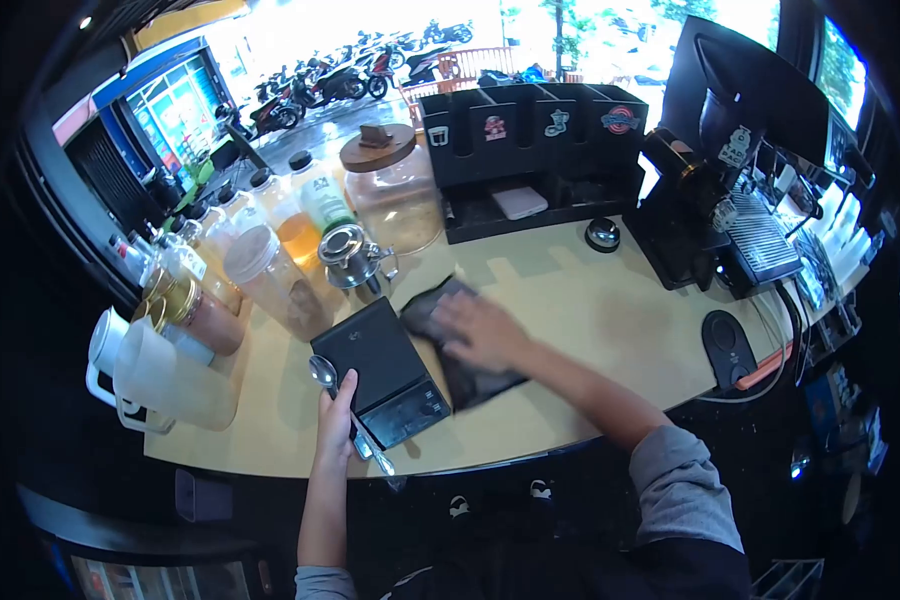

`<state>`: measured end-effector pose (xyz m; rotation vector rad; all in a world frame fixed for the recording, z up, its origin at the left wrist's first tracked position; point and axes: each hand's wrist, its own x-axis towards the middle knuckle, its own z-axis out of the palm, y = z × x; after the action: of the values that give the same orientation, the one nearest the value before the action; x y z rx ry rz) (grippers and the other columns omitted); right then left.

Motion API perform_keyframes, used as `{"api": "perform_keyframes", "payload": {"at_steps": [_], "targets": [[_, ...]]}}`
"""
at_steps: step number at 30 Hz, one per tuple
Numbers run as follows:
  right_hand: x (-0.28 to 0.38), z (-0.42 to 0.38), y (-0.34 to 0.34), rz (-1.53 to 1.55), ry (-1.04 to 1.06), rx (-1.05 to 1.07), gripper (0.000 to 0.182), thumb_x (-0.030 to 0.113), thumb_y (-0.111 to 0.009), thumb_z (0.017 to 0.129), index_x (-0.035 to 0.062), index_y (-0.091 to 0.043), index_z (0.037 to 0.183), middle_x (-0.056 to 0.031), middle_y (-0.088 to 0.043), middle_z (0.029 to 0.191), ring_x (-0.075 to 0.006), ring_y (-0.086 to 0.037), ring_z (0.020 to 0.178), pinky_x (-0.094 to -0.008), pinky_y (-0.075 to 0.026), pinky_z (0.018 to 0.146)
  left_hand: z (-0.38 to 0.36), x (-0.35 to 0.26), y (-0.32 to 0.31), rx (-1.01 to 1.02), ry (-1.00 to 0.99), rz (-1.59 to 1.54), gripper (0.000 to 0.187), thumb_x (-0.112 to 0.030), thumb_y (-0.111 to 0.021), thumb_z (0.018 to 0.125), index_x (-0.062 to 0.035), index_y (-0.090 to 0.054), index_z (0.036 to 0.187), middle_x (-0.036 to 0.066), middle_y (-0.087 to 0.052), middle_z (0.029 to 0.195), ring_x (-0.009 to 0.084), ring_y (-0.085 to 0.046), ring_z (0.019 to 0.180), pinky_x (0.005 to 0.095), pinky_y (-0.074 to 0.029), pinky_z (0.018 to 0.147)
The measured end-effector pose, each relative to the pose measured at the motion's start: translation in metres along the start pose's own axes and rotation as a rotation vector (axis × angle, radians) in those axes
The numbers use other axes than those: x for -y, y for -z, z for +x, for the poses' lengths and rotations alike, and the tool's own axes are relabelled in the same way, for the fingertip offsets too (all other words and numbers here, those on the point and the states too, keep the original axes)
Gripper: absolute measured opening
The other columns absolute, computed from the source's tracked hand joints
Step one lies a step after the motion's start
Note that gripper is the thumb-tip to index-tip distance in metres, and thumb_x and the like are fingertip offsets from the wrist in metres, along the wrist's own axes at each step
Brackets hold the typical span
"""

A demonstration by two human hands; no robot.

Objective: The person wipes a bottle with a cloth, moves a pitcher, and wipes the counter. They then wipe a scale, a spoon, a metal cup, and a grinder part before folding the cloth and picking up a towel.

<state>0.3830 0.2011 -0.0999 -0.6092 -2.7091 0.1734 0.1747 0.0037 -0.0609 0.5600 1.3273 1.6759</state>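
Note:
My left hand (336, 412) is closed on the edge of a black digital scale (367, 352) and a metal spoon (322, 372), the thumb on top. The scale is tilted at the counter's front edge, its display panel toward me. Beside it, my right hand (480, 328) lies flat over a dark cloth (470, 380) on the counter, fingers stretched out and slightly blurred. Part of the cloth is hidden under that hand. Behind the scale stands a metal lidded pot (350, 255).
Pitchers (175, 375), bottles (320, 200) and a large jar with a wooden lid (395, 205) crowd the left. A black organizer (530, 150) stands at the back, with a service bell (602, 235) before it. Right are a black machine (675, 220) and cables.

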Motion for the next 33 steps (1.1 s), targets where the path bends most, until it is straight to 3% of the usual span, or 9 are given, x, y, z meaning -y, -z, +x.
{"api": "perform_keyframes", "payload": {"at_steps": [3, 6, 10, 14, 16, 21, 23, 27, 33], "targets": [[-0.072, -0.017, 0.029, -0.134, -0.477, -0.061, 0.061, 0.046, -0.042, 0.090, 0.0079, -0.038, 0.137, -0.0140, -0.029, 0.147, -0.0309, -0.026, 0.136, -0.0485, -0.018, 0.110, 0.005, 0.005, -0.010, 0.031, 0.009, 0.037, 0.043, -0.021, -0.058, 0.091, 0.0020, -0.045, 0.124, 0.012, -0.055, 0.117, 0.0202, -0.055, 0.107, 0.0327, -0.043, 0.093], [-0.080, -0.025, 0.027, -0.249, -0.605, -0.092, 0.061, 0.045, -0.039, 0.091, 0.0068, -0.036, 0.138, -0.0157, -0.029, 0.146, -0.0329, -0.025, 0.136, -0.0509, -0.018, 0.109, 0.009, 0.008, -0.026, 0.090, 0.041, 0.023, 0.042, -0.021, -0.058, 0.091, 0.0025, -0.046, 0.123, 0.012, -0.056, 0.117, 0.0201, -0.055, 0.107, 0.0324, -0.043, 0.093], [-0.025, -0.062, 0.031, -0.161, -0.111, 0.049, 0.057, 0.045, -0.039, 0.091, 0.0121, -0.038, 0.138, -0.0133, -0.031, 0.146, -0.0325, -0.027, 0.135, -0.0484, -0.019, 0.109, 0.045, 0.022, -0.056, 0.140, 0.015, 0.082, 0.042, -0.023, -0.059, 0.090, 0.0030, -0.046, 0.121, 0.013, -0.057, 0.115, 0.0219, -0.057, 0.103, 0.0321, -0.045, 0.090], [-0.054, -0.105, 0.056, -0.136, -0.180, 0.006, 0.057, 0.046, -0.038, 0.091, 0.0152, -0.036, 0.139, -0.0119, -0.030, 0.146, -0.0322, -0.026, 0.135, -0.0470, -0.018, 0.110, 0.085, 0.037, -0.083, 0.158, 0.054, 0.183, 0.044, -0.026, -0.063, 0.088, 0.0043, -0.049, 0.117, 0.014, -0.059, 0.107, 0.0195, -0.059, 0.094, 0.0321, -0.049, 0.081], [-0.066, -0.123, 0.068, -0.195, -0.450, -0.043, 0.057, 0.046, -0.036, 0.092, 0.0149, -0.034, 0.140, -0.0124, -0.029, 0.147, -0.0329, -0.025, 0.135, -0.0469, -0.017, 0.111, 0.096, 0.038, -0.095, 0.170, 0.054, 0.302, 0.042, -0.027, -0.064, 0.087, 0.0047, -0.051, 0.113, 0.012, -0.061, 0.101, 0.0181, -0.059, 0.091, 0.0317, -0.049, 0.079], [-0.062, -0.133, 0.069, -0.232, -0.494, -0.028, 0.056, 0.044, -0.037, 0.093, 0.0141, -0.033, 0.141, -0.0135, -0.027, 0.148, -0.0336, -0.024, 0.136, -0.0496, -0.017, 0.110, 0.108, 0.031, -0.107, 0.140, -0.042, 0.393, 0.045, -0.033, -0.067, 0.084, 0.0035, -0.053, 0.108, 0.010, -0.063, 0.098, 0.0191, -0.061, 0.087, 0.0326, -0.049, 0.075], [-0.061, -0.131, 0.069, -0.229, -0.498, -0.028, 0.056, 0.044, -0.037, 0.093, 0.0141, -0.033, 0.140, -0.0139, -0.027, 0.148, -0.0342, -0.024, 0.136, -0.0506, -0.016, 0.109, 0.128, 0.042, -0.094, 0.158, -0.370, 0.831, 0.054, -0.042, -0.063, 0.085, 0.0050, -0.052, 0.110, 0.015, -0.065, 0.097, 0.0276, -0.063, 0.089, 0.0368, -0.047, 0.080], [-0.060, -0.132, 0.069, -0.232, -0.500, -0.028, 0.056, 0.044, -0.037, 0.093, 0.0139, -0.034, 0.140, -0.0140, -0.027, 0.147, -0.0347, -0.024, 0.135, -0.0508, -0.017, 0.109, 0.102, 0.011, -0.115, 0.040, -0.233, 1.447, 0.069, -0.056, -0.047, 0.087, 0.0077, -0.050, 0.111, 0.030, -0.061, 0.098, 0.0412, -0.058, 0.099, 0.0442, -0.046, 0.083], [-0.060, -0.131, 0.064, -0.261, -0.474, -0.068, 0.057, 0.046, -0.037, 0.092, 0.0124, -0.036, 0.139, -0.0158, -0.029, 0.146, -0.0361, -0.026, 0.134, -0.0522, -0.016, 0.109, 0.098, 0.016, -0.121, -0.031, -0.316, 1.639, 0.066, -0.057, -0.042, 0.088, 0.0066, -0.054, 0.101, 0.025, -0.061, 0.099, 0.0390, -0.062, 0.090, 0.0462, -0.050, 0.077]]}}
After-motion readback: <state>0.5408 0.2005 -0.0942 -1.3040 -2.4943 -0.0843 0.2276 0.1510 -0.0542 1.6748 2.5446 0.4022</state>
